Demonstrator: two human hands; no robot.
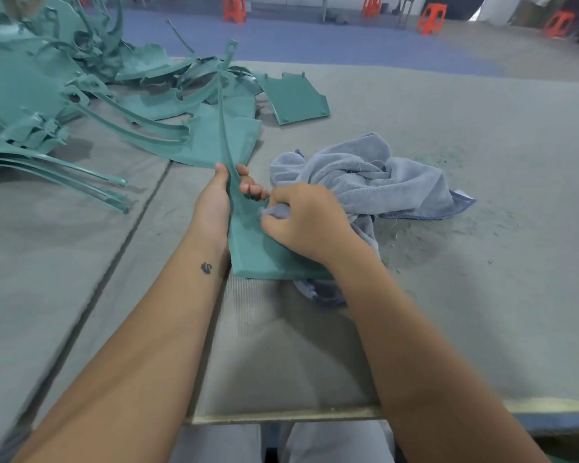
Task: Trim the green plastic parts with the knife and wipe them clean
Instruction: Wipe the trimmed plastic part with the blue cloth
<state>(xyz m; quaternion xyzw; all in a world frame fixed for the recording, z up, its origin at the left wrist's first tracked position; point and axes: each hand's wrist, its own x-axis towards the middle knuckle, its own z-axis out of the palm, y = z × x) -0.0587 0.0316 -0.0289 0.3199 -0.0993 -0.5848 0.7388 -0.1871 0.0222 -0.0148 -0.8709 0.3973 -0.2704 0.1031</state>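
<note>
- Left hand (221,195) grips the green plastic part (248,238) where its flat panel narrows into a long curved strip, thumb on one side and fingers curled round the other; the panel's near end rests on the grey padded table (482,295).
- Right hand (301,218) pinches a bunched fold of the blue-grey cloth (375,182) and presses it against the panel's right edge; the rest of the cloth lies heaped just beside, and part of it is trapped under the panel.
- No knife is visible; judging by this, wiping is the step in hand.
- Risks: the thin strip rises high and could flex or snap if the left hand twists; the trapped cloth could drag the panel sideways.
- Green shavings (448,162) scattered to the right could be picked up and smeared back on.
- More green parts (64,95) are piled to the left, so much work probably remains.
</note>
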